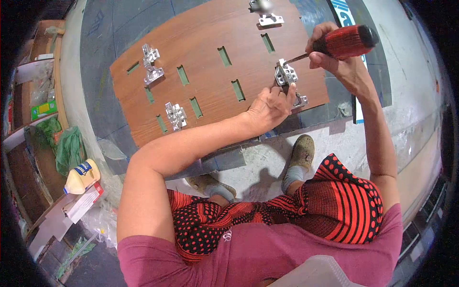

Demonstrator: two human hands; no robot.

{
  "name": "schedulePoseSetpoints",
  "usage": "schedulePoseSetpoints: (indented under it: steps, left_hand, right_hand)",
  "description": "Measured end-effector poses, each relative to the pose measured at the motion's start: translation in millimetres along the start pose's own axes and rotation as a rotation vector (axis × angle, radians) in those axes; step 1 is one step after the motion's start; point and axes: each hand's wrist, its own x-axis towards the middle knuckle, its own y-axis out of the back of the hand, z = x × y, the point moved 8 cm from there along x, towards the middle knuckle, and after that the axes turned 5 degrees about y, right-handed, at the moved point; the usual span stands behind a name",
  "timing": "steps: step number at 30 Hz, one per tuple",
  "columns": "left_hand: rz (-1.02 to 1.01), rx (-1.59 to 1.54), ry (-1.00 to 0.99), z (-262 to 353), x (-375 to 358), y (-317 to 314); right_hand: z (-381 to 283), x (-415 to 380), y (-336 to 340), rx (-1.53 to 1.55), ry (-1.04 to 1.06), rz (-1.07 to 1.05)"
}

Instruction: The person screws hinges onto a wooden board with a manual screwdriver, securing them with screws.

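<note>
My right hand (351, 71) grips a screwdriver (346, 42) with a red and black handle. Its shaft slants down to the left, the tip at the upper end of a metal cabinet hinge (286, 72). Curled against that hinge's lower part, my left hand (270, 107) holds it on a brown wood-grain board (201, 52). Three more metal hinges lie on the board: one at upper left (152, 74), one at lower left (176, 115) and one at the top edge (270, 19). Several narrow slots in the board show green beneath.
A dark sheet-covered surface (100, 67) lies under the board. Along its right side runs a white and blue lettered strip (358, 110). Shelving at left holds a green plastic bag (70, 150); a cream-coloured bottle (82, 177) stands nearby. My shoes (302, 153) are on the floor below the board.
</note>
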Motion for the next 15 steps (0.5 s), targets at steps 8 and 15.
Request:
schedulePoseSetpoints:
  steps: [8, 15]
  left_hand:
    - [0.002, -0.094, 0.071, -4.8, 2.3, -4.8]
    - [0.034, -0.099, 0.025, -2.3, 0.1, 2.4]
  right_hand:
    - [1.1, -4.0, -8.9, -0.063, -0.072, -0.055]
    - [4.3, -3.4, -6.9, -0.011, -0.111, -0.018]
